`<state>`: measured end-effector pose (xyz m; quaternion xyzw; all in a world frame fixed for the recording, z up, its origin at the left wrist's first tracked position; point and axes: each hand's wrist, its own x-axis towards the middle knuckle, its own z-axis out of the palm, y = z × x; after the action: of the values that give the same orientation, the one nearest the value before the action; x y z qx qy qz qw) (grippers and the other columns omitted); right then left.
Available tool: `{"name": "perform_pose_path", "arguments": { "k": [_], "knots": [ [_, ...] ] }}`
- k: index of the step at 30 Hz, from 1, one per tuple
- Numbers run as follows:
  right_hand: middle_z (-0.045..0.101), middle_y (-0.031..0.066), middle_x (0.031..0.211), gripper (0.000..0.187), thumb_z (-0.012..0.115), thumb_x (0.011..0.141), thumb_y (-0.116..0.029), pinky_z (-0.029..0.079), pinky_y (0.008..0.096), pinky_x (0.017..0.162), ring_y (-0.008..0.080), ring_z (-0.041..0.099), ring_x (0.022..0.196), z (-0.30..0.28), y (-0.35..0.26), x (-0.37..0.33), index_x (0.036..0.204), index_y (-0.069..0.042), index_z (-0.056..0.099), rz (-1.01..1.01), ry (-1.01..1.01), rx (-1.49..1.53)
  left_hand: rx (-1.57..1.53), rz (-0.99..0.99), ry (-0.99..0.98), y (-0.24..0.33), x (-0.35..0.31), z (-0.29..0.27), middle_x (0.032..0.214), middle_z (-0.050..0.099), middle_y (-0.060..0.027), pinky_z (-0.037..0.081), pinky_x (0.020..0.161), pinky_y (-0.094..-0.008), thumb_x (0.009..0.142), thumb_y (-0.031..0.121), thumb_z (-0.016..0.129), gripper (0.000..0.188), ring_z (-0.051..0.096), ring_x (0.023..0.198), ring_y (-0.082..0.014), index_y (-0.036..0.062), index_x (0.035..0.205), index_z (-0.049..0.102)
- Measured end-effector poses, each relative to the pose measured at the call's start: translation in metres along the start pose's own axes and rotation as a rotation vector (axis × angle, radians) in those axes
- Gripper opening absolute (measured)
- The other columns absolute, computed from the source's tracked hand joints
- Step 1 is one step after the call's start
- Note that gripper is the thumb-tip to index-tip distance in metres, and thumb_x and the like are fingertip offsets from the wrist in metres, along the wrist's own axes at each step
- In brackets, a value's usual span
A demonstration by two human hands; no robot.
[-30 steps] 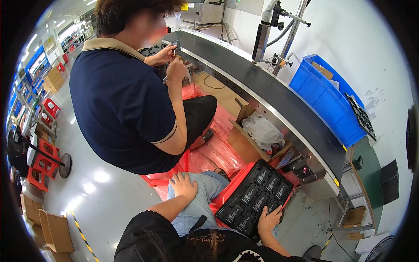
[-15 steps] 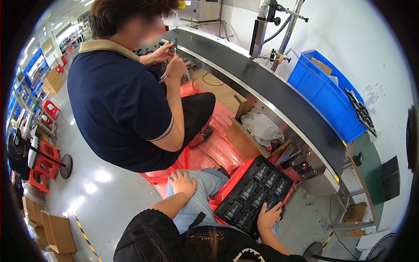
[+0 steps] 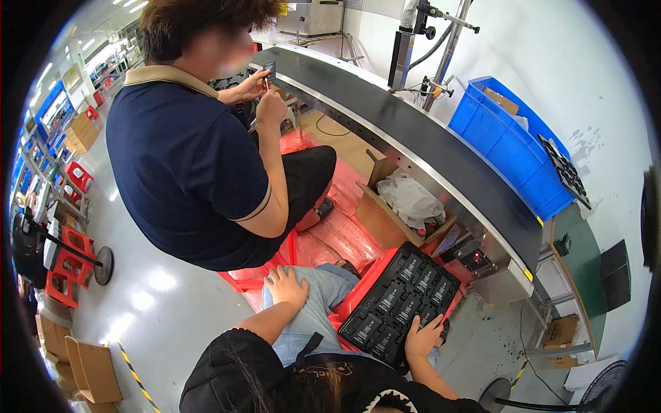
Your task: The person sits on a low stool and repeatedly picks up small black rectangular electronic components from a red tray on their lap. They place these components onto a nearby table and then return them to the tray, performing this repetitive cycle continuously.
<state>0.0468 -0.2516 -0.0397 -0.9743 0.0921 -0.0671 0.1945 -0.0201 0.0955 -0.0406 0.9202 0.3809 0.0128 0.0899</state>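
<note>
A: Where are we holding the black tray [image 3: 398, 263]?

B: At its near right edge. Our right hand [image 3: 422, 341] lies over the rim, the thumb on top and the fingers [image 3: 435, 323] stretched along the side. We cannot tell whether they grip underneath. The black rectangular packs [image 3: 388, 298] sit in their recesses, up and to the left of the fingertips, and the tray rests tilted in our view on a red plastic surface [image 3: 351, 296].

A: And our left hand [image 3: 287, 289]?

B: Spread, holding nothing, laid on our jeans [image 3: 322, 297], well apart from the tray.

A: Farther off?

B: A co-worker [image 3: 186, 165] holds a small black part [image 3: 269, 69] up with one hand and a thin tool against it with the other. Beyond runs the conveyor belt [image 3: 399, 124], then a blue crate [image 3: 506, 151].

A: What differs from a second ago?

B: Little. Our hands keep their places; our view has shifted slightly, so more of the floor fan [image 3: 606, 385] shows at lower right.
</note>
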Motion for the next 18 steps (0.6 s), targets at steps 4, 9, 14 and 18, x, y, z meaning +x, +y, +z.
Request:
{"name": "perform_pose_path", "arguments": {
  "k": [4,9,14,18],
  "knots": [
    [0.038,0.0321,0.134,0.079,0.056,0.091,-0.043,0.039,0.0486,0.101,0.0466,0.045,0.120,-0.0018,-0.0027,-0.0004,0.145,0.005,0.023,0.011,-0.006,-0.013,-0.029,0.003,0.013,-0.0020,0.0011,0.0054,0.136,0.044,-0.0225,0.026,0.104,-0.0624,0.082,0.042,0.055,0.061,0.035,0.130,-0.0436,0.0028,0.129,0.051],
    [0.038,0.0324,0.135,0.079,0.056,0.091,-0.043,0.038,0.0486,0.102,0.0470,0.044,0.120,0.0004,0.0018,0.0006,0.145,0.005,0.023,-0.009,0.000,-0.012,-0.029,0.007,0.008,-0.0013,0.0020,0.0066,0.136,0.044,-0.0225,0.026,0.104,-0.0629,0.081,0.042,0.055,0.062,0.036,0.129,-0.0441,0.0030,0.129,0.051],
    [0.038,0.0329,0.136,0.079,0.056,0.091,-0.042,0.038,0.0482,0.103,0.0474,0.044,0.122,-0.0033,-0.0038,-0.0010,0.145,0.005,0.023,-0.001,-0.011,-0.007,-0.020,0.007,0.024,-0.0036,0.0012,0.0073,0.135,0.044,-0.0221,0.027,0.104,-0.0625,0.082,0.043,0.055,0.062,0.037,0.129,-0.0438,0.0031,0.129,0.051],
    [0.035,0.0350,0.134,0.082,0.056,0.092,-0.042,0.035,0.0490,0.104,0.0481,0.039,0.123,-0.0058,-0.0041,0.0000,0.145,0.007,0.020,0.008,-0.044,0.029,-0.015,0.006,0.019,-0.0005,0.0003,0.0043,0.135,0.045,-0.0214,0.028,0.104,-0.0597,0.082,0.043,0.055,0.062,0.037,0.129,-0.0411,0.0031,0.129,0.052]
  ]
}}
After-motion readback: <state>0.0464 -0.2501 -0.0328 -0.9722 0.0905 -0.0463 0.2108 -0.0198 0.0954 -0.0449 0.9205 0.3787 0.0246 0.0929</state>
